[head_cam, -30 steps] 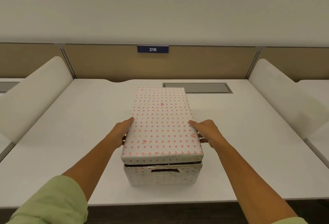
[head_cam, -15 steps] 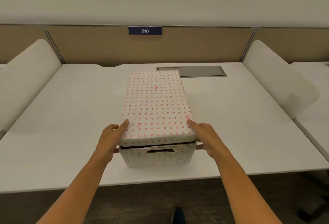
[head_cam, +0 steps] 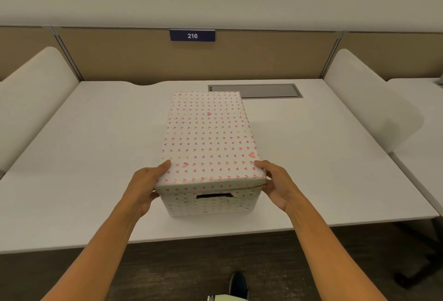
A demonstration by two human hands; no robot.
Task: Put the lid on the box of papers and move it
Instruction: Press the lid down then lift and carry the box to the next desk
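Box (head_cam: 206, 202) and lid (head_cam: 208, 142) made one wrapped parcel, both covered in white paper printed with small pink and orange hearts, and it stood near the front edge of the white desk (head_cam: 96, 169), its long side running away from the person. One lid sat on the one box, covering the top fully; a thin dark seam showed under the lid's near rim, wider toward the right corner. One dark handle slot (head_cam: 215, 196) was cut in the near end wall, with torn paper at its right end.

Two bare hands held the near end. The left hand (head_cam: 146, 185) was cupped against the left side, thumb lying on top of the lid at its near left corner, fingers curled under the lid's rim. The right hand (head_cam: 275, 185) mirrored it on the right side, thumb on the lid's top, fingers wrapped round the corner where lid met box. Both were partly closed in a grip on the parcel.

Behind the box one grey rectangular cable hatch (head_cam: 255, 91) lay flush in the desk. One dark blue sign (head_cam: 192, 35) reading 216 hung on the tan partition (head_cam: 119, 58). Two white rounded side dividers flanked the desk, one left (head_cam: 36, 99) and one right (head_cam: 366, 102). Below, one dark shoe (head_cam: 238, 285) showed on the floor (head_cam: 191, 269).
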